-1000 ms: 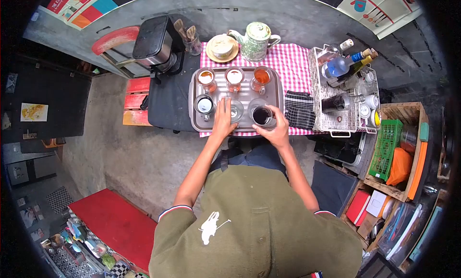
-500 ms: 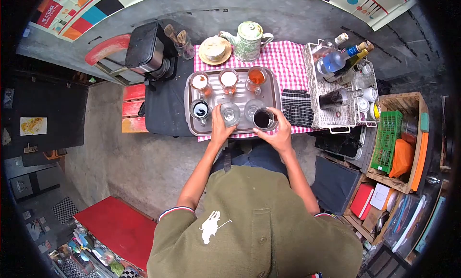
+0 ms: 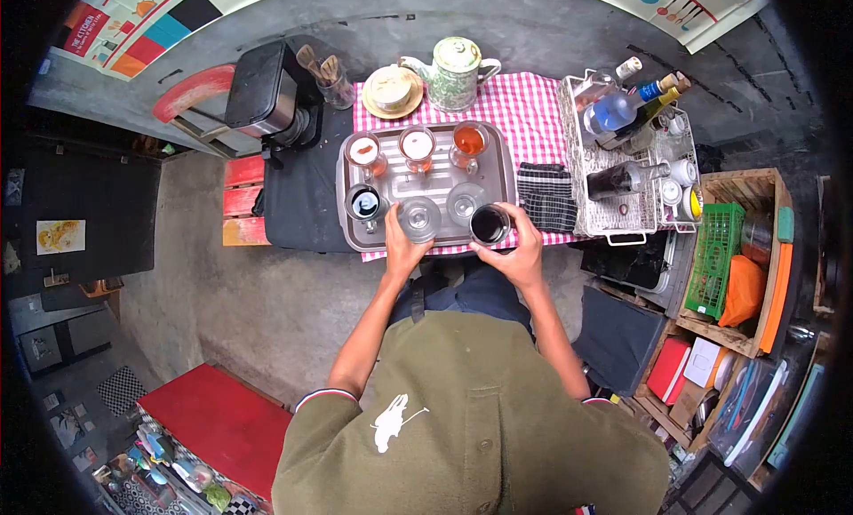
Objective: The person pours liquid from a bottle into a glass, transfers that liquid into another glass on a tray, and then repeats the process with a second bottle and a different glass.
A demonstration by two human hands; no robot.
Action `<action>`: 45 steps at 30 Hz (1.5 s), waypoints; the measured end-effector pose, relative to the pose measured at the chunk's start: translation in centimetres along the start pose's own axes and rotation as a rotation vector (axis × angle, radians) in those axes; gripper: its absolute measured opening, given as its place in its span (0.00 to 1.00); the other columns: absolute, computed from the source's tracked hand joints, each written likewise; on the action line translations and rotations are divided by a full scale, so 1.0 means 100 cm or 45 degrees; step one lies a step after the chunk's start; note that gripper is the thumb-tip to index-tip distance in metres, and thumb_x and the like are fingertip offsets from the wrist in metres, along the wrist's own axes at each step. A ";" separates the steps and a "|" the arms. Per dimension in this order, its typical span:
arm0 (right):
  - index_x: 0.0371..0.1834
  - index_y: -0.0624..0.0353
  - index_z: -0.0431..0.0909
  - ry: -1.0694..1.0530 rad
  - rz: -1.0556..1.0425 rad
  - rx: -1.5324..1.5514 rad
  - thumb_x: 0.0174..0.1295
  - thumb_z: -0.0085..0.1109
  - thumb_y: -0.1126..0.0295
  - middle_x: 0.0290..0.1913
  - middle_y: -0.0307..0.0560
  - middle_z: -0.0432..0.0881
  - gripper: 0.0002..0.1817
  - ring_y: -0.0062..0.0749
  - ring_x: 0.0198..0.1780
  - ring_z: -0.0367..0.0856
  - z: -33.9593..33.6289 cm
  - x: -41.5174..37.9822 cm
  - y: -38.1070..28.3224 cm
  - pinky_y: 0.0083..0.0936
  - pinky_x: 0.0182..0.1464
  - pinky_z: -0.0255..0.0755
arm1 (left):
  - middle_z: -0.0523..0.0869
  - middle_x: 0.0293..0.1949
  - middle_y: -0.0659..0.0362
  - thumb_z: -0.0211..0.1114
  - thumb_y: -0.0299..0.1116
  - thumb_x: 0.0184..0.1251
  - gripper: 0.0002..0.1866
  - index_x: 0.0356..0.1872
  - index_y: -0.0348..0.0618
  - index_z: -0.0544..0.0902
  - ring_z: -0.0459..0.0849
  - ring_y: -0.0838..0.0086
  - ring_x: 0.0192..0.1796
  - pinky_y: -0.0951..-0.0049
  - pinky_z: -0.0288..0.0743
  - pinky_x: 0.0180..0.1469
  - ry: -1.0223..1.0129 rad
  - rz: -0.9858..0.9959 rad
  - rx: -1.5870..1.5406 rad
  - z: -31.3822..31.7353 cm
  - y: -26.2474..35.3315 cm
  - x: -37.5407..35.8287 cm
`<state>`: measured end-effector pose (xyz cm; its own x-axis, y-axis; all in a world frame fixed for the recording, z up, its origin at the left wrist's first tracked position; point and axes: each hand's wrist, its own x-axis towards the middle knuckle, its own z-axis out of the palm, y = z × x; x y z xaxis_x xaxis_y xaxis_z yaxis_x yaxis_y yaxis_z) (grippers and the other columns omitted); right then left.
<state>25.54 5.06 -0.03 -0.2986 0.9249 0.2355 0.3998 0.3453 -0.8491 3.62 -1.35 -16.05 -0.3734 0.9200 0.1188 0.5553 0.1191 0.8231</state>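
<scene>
My left hand is closed on the near edge of a clear glass saucer, lifted over the front of the brown tray. In my right hand is a glass of dark drink, upright, gripped around its side at the tray's front right. Between them and a little farther back lies a second clear glass saucer. Left of my left hand stands another glass of dark drink. Along the tray's back are two white-topped glass mugs and an amber drink mug.
Behind the tray stand a green-white teapot and a cup on a yellow saucer. A coffee machine is at left. Right of the tray are a folded dark checked cloth and a white wire basket with bottles.
My left hand has moved slightly left, and its saucer looks larger and raised. My right hand keeps the dark drink glass nearly in place. The view has shifted slightly.
</scene>
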 end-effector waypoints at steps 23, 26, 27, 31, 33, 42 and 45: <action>0.56 0.65 0.76 -0.156 -0.245 0.212 0.42 0.84 0.63 0.50 0.52 0.81 0.37 0.40 0.50 0.84 0.022 0.014 -0.043 0.33 0.54 0.78 | 0.74 0.64 0.45 0.87 0.40 0.34 0.60 0.72 0.36 0.61 0.74 0.55 0.69 0.57 0.66 0.72 0.105 0.042 -0.384 -0.066 0.097 0.003; 0.56 0.65 0.76 -0.141 -0.263 0.214 0.42 0.83 0.64 0.50 0.52 0.81 0.37 0.40 0.50 0.84 0.026 0.014 -0.046 0.33 0.54 0.78 | 0.73 0.64 0.45 0.86 0.40 0.33 0.58 0.71 0.36 0.63 0.73 0.53 0.69 0.56 0.66 0.72 0.083 0.115 -0.360 -0.065 0.093 0.003; 0.56 0.65 0.76 -0.146 -0.255 0.207 0.42 0.83 0.64 0.50 0.52 0.81 0.37 0.40 0.50 0.84 0.026 0.014 -0.046 0.33 0.54 0.78 | 0.73 0.64 0.45 0.86 0.40 0.34 0.58 0.71 0.36 0.63 0.73 0.53 0.69 0.56 0.66 0.72 0.089 0.119 -0.361 -0.064 0.093 0.002; 0.56 0.65 0.76 -0.165 -0.229 0.209 0.41 0.83 0.65 0.50 0.52 0.81 0.37 0.41 0.51 0.83 0.030 0.014 -0.046 0.34 0.55 0.77 | 0.73 0.65 0.45 0.85 0.40 0.36 0.57 0.71 0.36 0.62 0.72 0.53 0.70 0.56 0.66 0.73 0.096 0.116 -0.400 -0.061 0.094 -0.003; 0.56 0.65 0.76 -0.167 -0.223 0.214 0.41 0.83 0.65 0.50 0.53 0.81 0.37 0.42 0.52 0.82 0.032 0.013 -0.046 0.35 0.55 0.77 | 0.72 0.66 0.44 0.85 0.40 0.37 0.57 0.72 0.36 0.61 0.72 0.53 0.70 0.56 0.65 0.73 0.097 0.136 -0.451 -0.059 0.095 -0.003; 0.54 0.64 0.77 -0.178 -0.294 0.073 0.37 0.80 0.64 0.50 0.53 0.81 0.37 0.51 0.55 0.78 0.040 0.009 -0.040 0.42 0.59 0.72 | 0.73 0.69 0.43 0.84 0.40 0.42 0.58 0.74 0.36 0.56 0.75 0.52 0.70 0.57 0.69 0.72 0.053 0.172 -0.549 -0.051 0.091 -0.005; 0.53 0.64 0.77 -0.191 -0.282 0.045 0.38 0.80 0.64 0.50 0.54 0.81 0.36 0.51 0.55 0.78 0.042 0.007 -0.037 0.42 0.59 0.73 | 0.73 0.69 0.43 0.83 0.39 0.43 0.58 0.75 0.36 0.55 0.75 0.52 0.70 0.57 0.69 0.71 0.038 0.208 -0.536 -0.051 0.088 -0.008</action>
<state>20.22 3.74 1.33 -0.5017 0.7926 0.3465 0.2811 0.5283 -0.8012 4.97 -2.91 -6.08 -0.3302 0.9024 0.2770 0.2606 -0.1949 0.9456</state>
